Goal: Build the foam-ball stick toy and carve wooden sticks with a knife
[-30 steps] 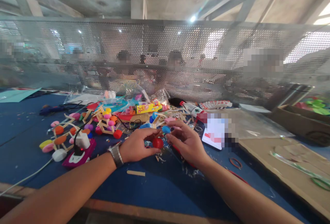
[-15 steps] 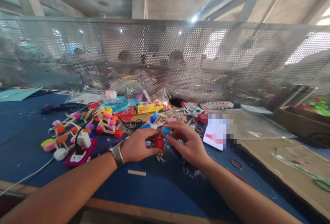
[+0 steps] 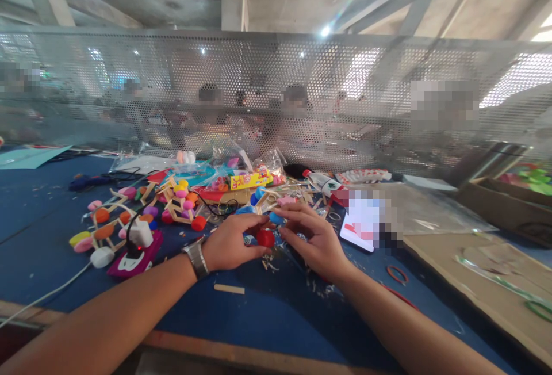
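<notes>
A grey perforated metal screen [image 3: 259, 64] is standing behind the blue flat tabletop [image 3: 267, 329]. Over the table's middle, the bare left hand [image 3: 233, 243] is holding a red round piece [image 3: 264, 239], and the bare right hand [image 3: 314, 237] a blue round piece [image 3: 276, 218] just behind it. A pale flat wooden stick [image 3: 229, 289] is lying before the left hand. Left of that hand, a purple plastic power strip [image 3: 153, 249] is resting, with a cluster of multicoloured discs on wooden sticks [image 3: 150, 211] spreading behind and left. A yellow printed packet [image 3: 250, 179] is lying behind the hands, a white-and-red plastic bottle [image 3: 323, 184] right of it. Rightmost, a brown cardboard box [image 3: 509, 208] is sitting behind a brown cardboard sheet [image 3: 440, 266].
</notes>
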Demonstrator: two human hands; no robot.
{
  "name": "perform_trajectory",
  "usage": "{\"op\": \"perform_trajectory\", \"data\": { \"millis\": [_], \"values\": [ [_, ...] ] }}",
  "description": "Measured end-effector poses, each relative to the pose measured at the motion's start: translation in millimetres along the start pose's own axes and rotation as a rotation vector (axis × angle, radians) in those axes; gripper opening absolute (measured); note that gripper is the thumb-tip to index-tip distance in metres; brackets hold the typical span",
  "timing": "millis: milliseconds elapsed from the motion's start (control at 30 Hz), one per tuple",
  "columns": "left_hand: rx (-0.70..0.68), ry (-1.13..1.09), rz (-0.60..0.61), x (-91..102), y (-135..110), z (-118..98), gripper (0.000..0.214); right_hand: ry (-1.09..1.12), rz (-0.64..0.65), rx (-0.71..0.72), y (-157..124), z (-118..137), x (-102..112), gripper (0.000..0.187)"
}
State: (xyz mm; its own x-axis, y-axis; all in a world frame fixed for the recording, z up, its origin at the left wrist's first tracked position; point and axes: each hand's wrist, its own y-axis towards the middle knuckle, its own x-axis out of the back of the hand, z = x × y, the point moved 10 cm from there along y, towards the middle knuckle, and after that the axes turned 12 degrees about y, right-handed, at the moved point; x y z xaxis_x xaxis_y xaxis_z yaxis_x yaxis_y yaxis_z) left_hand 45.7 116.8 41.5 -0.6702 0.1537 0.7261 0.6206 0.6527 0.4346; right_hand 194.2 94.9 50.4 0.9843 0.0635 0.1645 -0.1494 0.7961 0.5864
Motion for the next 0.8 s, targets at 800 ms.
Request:
{"op": "perform_trajectory", "data": {
  "millis": [800],
  "values": [
    [0.016, 0.004, -0.054, 6.6, 1.7, -3.6, 0.046, 0.189, -0.029, -0.134, -1.6, -24.1, -0.1, 0.055]
  ]
}}
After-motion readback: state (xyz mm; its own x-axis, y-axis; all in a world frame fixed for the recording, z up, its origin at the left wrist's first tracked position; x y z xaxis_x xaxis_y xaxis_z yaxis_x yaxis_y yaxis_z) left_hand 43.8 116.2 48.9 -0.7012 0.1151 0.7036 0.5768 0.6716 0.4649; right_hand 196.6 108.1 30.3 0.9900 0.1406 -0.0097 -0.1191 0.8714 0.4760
